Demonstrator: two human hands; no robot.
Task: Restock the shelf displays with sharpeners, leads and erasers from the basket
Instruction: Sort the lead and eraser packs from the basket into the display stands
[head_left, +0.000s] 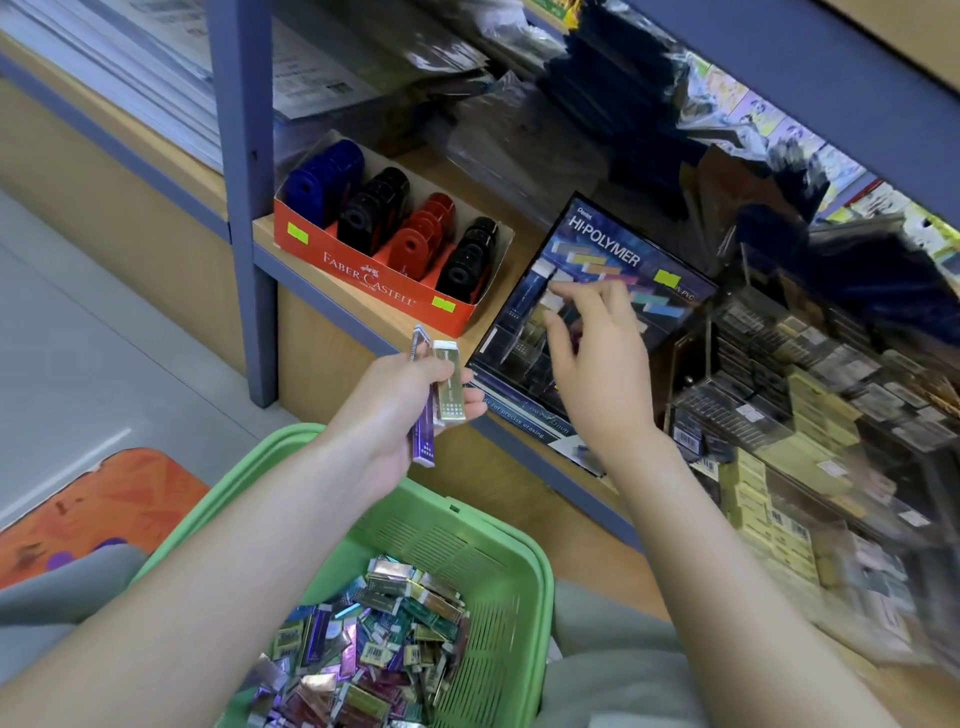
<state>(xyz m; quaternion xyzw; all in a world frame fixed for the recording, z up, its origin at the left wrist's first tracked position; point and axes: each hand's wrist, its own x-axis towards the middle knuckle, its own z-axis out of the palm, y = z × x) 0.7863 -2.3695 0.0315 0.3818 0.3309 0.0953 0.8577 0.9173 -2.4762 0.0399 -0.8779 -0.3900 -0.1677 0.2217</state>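
Left hand (410, 400) grips erasers (448, 354), long axes toward shelf; right hand (597, 364) grip unclear.

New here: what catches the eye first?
The green basket, bottom centre, heaped with shiny eraser packs. On the shelf at left, a red Faber-Castell box of blue, black and red sharpeners. The left hand holds two packs while the right hand reaches into the Hi-Polymer display.

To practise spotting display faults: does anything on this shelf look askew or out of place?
The Hi-Polymer eraser display sits skewed to the shelf edge, its front base apparently overhanging it. The erasers in the green basket lie in a loose jumble.
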